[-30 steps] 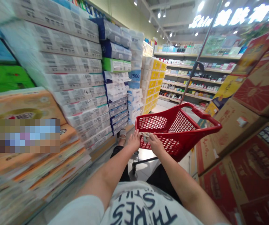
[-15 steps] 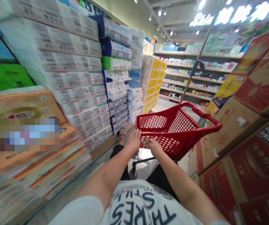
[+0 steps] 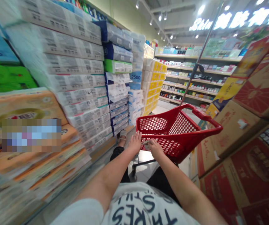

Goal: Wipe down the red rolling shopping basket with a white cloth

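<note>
Shifted within the last second: pale crumpled cloth (image 3: 146,144), from the cart's rim down to its mesh side, with the right hand (image 3: 156,148).

Wrapped paper packs (image 3: 78,67): tall stack, left.

Printed cardboard cartons (image 3: 253,170): stacked, right.

Shopping cart (image 3: 188,145): red plastic, mesh-walled, between both stacks; likely stiff, smooth and rolling easily; best moved by its handle (image 3: 207,118), at the far right end.

Left hand (image 3: 135,142): fingers extended, laid on the cart's near corner, gripping nothing visible.

Right hand: fingers closed on the cloth, against the mesh.

Cloth: probably light, soft, limp; best bunched under the fingertips.
</note>
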A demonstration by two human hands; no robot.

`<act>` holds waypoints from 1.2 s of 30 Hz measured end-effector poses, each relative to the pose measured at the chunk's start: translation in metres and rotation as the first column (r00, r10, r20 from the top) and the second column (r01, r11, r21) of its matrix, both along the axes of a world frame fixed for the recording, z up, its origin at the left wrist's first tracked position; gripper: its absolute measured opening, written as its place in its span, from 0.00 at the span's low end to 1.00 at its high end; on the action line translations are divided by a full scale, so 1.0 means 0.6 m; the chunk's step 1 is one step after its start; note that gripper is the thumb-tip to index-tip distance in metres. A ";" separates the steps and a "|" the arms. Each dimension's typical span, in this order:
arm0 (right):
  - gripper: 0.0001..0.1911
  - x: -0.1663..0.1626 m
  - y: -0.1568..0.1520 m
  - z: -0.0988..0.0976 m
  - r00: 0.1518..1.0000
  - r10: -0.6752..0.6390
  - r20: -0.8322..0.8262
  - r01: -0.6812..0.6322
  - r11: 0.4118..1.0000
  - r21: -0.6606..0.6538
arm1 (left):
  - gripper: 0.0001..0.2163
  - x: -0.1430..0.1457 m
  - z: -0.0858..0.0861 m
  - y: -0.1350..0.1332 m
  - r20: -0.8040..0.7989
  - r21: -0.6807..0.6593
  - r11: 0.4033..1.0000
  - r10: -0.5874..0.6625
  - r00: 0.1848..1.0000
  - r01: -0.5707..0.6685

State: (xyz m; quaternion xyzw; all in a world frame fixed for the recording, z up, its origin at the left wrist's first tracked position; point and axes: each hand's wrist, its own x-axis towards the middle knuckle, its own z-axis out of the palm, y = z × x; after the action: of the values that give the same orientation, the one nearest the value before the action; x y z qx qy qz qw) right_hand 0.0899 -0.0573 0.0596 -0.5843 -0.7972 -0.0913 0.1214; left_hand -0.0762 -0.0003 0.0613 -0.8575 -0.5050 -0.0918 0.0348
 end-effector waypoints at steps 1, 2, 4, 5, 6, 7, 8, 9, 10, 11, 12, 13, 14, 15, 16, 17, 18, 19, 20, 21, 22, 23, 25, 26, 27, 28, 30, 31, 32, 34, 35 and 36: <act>0.15 -0.002 0.001 0.002 1.000 0.004 -0.001 -0.004 1.000 0.009 | 0.31 0.000 0.001 0.000 0.002 -0.006 1.000 0.004 1.000 -0.004; 0.16 -0.004 0.001 0.003 1.000 0.004 -0.002 -0.004 1.000 0.009 | 0.32 0.000 0.002 -0.001 0.004 -0.011 1.000 0.007 1.000 -0.006; 0.16 -0.006 -0.003 0.000 1.000 -0.014 -0.005 0.014 1.000 -0.021 | 0.32 0.000 0.004 -0.002 0.008 -0.017 1.000 0.005 1.000 -0.005; 0.15 -0.006 -0.006 -0.003 1.000 -0.027 -0.003 0.027 0.999 -0.042 | 0.32 -0.001 0.004 -0.003 0.010 -0.016 1.000 0.001 1.000 -0.001; 0.14 -0.006 -0.009 -0.006 0.999 -0.037 -0.001 0.037 0.997 -0.061 | 0.32 -0.001 0.004 -0.004 0.011 -0.016 1.000 -0.005 1.000 0.005; 0.13 -0.005 -0.012 -0.009 0.999 -0.047 -0.001 0.047 0.996 -0.071 | 0.32 -0.002 0.004 -0.004 0.010 -0.014 1.000 -0.010 1.000 0.010; 0.13 -0.003 -0.014 -0.010 0.998 -0.057 -0.004 0.057 0.996 -0.072 | 0.32 -0.003 0.003 -0.004 0.006 -0.012 1.000 -0.015 1.000 0.015; 0.13 -0.002 -0.014 -0.008 0.998 -0.066 -0.008 0.065 0.996 -0.064 | 0.32 -0.003 0.002 -0.004 0.002 -0.010 1.000 -0.017 1.000 0.017; 0.14 -0.001 -0.013 -0.005 0.998 -0.067 -0.015 0.067 0.997 -0.045 | 0.33 -0.003 0.001 -0.003 -0.004 -0.009 1.000 -0.017 1.000 0.017; 0.15 0.000 -0.011 0.000 0.998 -0.062 -0.026 0.061 0.998 -0.017 | 0.33 -0.003 0.000 -0.002 -0.008 -0.009 1.000 -0.017 1.000 0.017; 0.16 0.001 -0.009 0.005 0.998 -0.049 -0.038 0.049 0.999 0.016 | 0.33 -0.002 -0.001 -0.001 -0.010 -0.008 1.000 -0.015 1.000 0.015; 0.17 0.002 -0.007 0.009 0.998 -0.034 -0.046 0.036 0.998 0.044 | 0.34 -0.002 -0.002 -0.001 -0.008 -0.006 1.000 -0.014 1.000 0.013; 0.18 0.002 -0.006 0.011 0.998 -0.028 -0.050 0.031 0.998 0.058 | 0.34 -0.001 -0.002 0.000 -0.005 -0.002 1.000 -0.012 1.000 0.012; 0.17 0.002 -0.006 0.010 0.998 -0.031 -0.050 0.033 0.998 0.056 | 0.34 -0.001 -0.003 0.000 0.000 0.004 1.000 -0.012 1.000 0.012; 0.17 0.003 -0.007 0.007 0.998 -0.041 -0.044 0.043 0.998 0.038 | 0.34 -0.001 -0.004 0.000 0.007 0.011 1.000 -0.013 1.000 0.013; 0.15 0.004 -0.009 0.002 0.998 -0.057 -0.033 0.058 0.998 0.008 | 0.33 -0.002 -0.004 0.000 0.013 0.015 1.000 -0.016 1.000 0.016; 0.14 0.005 -0.011 -0.004 0.997 -0.074 -0.025 0.074 0.997 -0.020 | 0.33 -0.002 -0.004 0.000 0.018 0.015 1.000 -0.021 1.000 0.020; 0.13 0.007 -0.012 -0.008 0.996 -0.087 -0.023 0.086 0.996 -0.033 | 0.33 -0.002 -0.003 -0.001 0.022 0.012 1.000 -0.023 0.999 0.023; 0.12 0.009 -0.013 -0.011 0.995 -0.094 -0.031 0.093 0.995 -0.024 | 0.32 -0.003 -0.003 -0.001 0.022 0.005 1.000 -0.024 0.999 0.024; 0.12 0.011 -0.013 -0.012 0.994 -0.096 -0.045 0.096 0.995 0.002 | 0.31 -0.003 -0.001 -0.001 0.020 -0.003 1.000 -0.022 1.000 0.022; 0.13 0.014 -0.012 -0.010 0.993 -0.099 -0.064 0.102 0.994 0.034 | 0.31 -0.002 0.000 -0.002 0.016 -0.010 1.000 -0.018 1.000 0.018; 0.15 0.016 -0.010 -0.007 0.991 -0.102 -0.083 0.108 0.992 0.069 | 0.31 -0.002 0.002 -0.002 0.013 -0.015 1.000 -0.012 1.000 0.012; 0.18 0.020 -0.007 -0.001 0.988 -0.106 -0.108 0.119 0.986 0.116 | 0.31 -0.001 0.006 -0.003 0.008 -0.022 1.000 0.004 1.000 -0.004; 0.19 0.022 -0.007 0.001 0.987 -0.115 -0.109 0.127 0.986 0.109 | 0.31 0.000 0.007 -0.004 0.007 -0.025 1.000 0.009 1.000 -0.009; 0.19 0.024 -0.008 0.001 0.987 -0.126 -0.104 0.135 0.987 0.087 | 0.31 0.000 0.007 -0.004 0.006 -0.027 1.000 0.011 1.000 -0.011; 0.19 0.026 -0.010 0.000 0.986 -0.137 -0.096 0.143 0.988 0.058 | 0.31 0.000 0.007 -0.005 0.004 -0.028 1.000 0.010 1.000 -0.010; 0.17 0.030 -0.015 -0.004 0.985 -0.156 -0.078 0.157 0.988 0.003 | 0.31 0.000 0.007 -0.005 -0.002 -0.032 0.999 0.004 1.000 -0.004; 0.16 0.031 -0.018 -0.006 0.984 -0.163 -0.077 0.163 0.987 -0.004 | 0.31 0.000 0.006 -0.004 -0.005 -0.034 0.999 0.001 1.000 -0.001; 0.16 0.033 -0.019 -0.007 0.983 -0.161 -0.088 0.163 0.986 0.014 | 0.31 0.000 0.006 -0.004 -0.009 -0.037 0.999 0.001 1.000 -0.001; 0.18 0.039 -0.021 -0.006 0.982 -0.142 -0.127 0.154 0.984 0.090 | 0.32 0.000 0.006 -0.004 -0.007 -0.038 0.999 0.002 1.000 -0.002; 0.20 0.042 -0.021 -0.005 0.981 -0.130 -0.146 0.149 0.981 0.127 | 0.32 0.000 0.007 -0.004 -0.001 -0.033 0.999 0.001 1.000 -0.001; 0.21 0.047 -0.021 -0.004 0.979 -0.125 -0.161 0.149 0.978 0.144 | 0.32 0.000 0.007 -0.003 0.007 -0.029 1.000 -0.002 1.000 0.002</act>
State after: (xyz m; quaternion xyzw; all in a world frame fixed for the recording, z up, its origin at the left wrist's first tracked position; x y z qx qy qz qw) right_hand 0.1179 -0.0698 0.0570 -0.6319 -0.7339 -0.1166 0.2200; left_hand -0.0762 -0.0024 0.0656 -0.8580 -0.5057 -0.0875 0.0205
